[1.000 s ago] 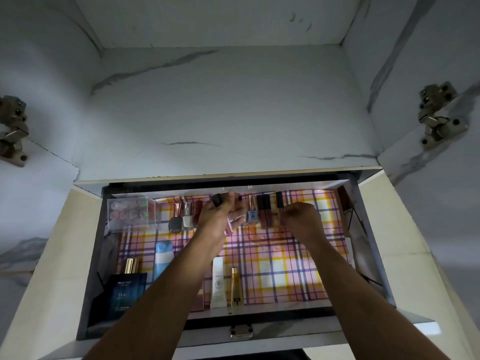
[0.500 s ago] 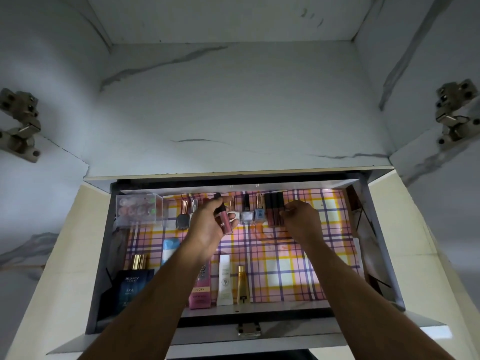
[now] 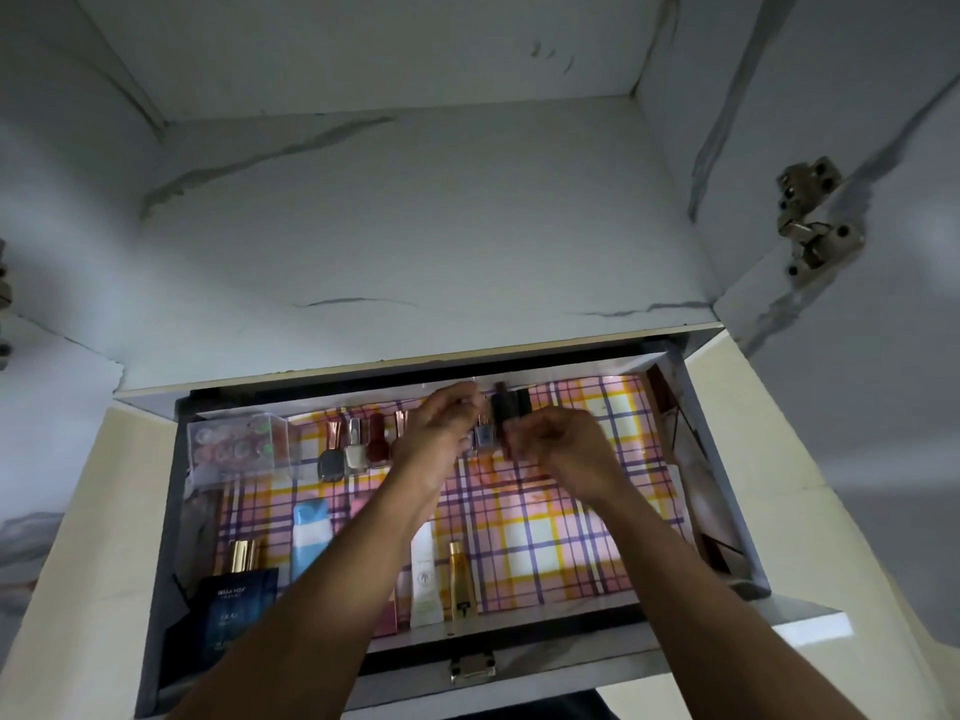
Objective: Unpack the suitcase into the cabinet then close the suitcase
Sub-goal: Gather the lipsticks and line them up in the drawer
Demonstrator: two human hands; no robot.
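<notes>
- At far left of the open grey suitcase (image 3: pixel 165 589) with the pink, yellow and purple plaid lining (image 3: pixel 561 543): clear plastic box of small round pots (image 3: pixel 236 446), against the back edge.
- Below it, at front left: dark blue perfume box (image 3: pixel 236 615) with a gold-capped bottle (image 3: pixel 244 556) just behind, and a white and light-blue tube (image 3: pixel 310 537) beside.
- Along the back edge: row of small nail-polish bottles (image 3: pixel 358 452), grey, white and dark red, upright side by side.
- Left hand (image 3: pixel 434 441) raised over the middle of that row, fingers curled near something small; what they pinch, cannot tell.
- Near the front edge: white squeeze tube (image 3: pixel 425 584) and slim gold bottle (image 3: pixel 460 582), lying side by side.
- Right hand (image 3: pixel 563 449) just right of the left, fingers curled round a pair of dark, black-capped lipstick tubes (image 3: pixel 509 415), held above the lining beside a pale-blue polish bottle (image 3: pixel 484 436).
- Above everything: white marble-patterned cabinet (image 3: pixel 415 220), metal hinge (image 3: pixel 810 226) on its right wall.
</notes>
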